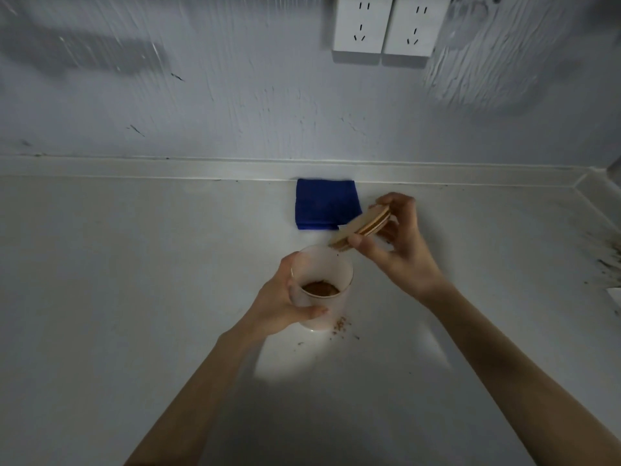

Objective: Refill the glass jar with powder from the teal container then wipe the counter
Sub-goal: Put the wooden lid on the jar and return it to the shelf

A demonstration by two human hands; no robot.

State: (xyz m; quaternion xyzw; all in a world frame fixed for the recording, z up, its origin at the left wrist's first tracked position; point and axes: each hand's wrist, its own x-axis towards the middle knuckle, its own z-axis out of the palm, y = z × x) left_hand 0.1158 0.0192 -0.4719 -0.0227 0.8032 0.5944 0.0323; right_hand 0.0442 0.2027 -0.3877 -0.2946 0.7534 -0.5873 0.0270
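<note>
Head view. The frosted glass jar (322, 284) stands on the pale grey counter (117, 264), open at the top, with a low layer of brown powder (320, 288) at the bottom. No label or writing on the jar that can be read.

The left hand (285, 299) is wrapped around the jar's left side, thumb across the near wall, other fingers hidden behind the glass.

The right hand (395, 243) pinches a round wooden lid with a pale seal ring (361, 227), thumb on the near edge, fingers curled over the far edge. The lid is tilted, its low end just above the jar's far rim; contact cannot be judged.

Scattered brown powder crumbs (340, 324) lie on the counter just beside the jar's base, right side.

A folded dark blue cloth (324, 203) lies against the back wall edge, behind the jar, its right corner partly covered by the lid.

Two white wall sockets (389, 26) sit above, cut off at the top; no legible markings. Dark specks at the right counter edge are blurred.
</note>
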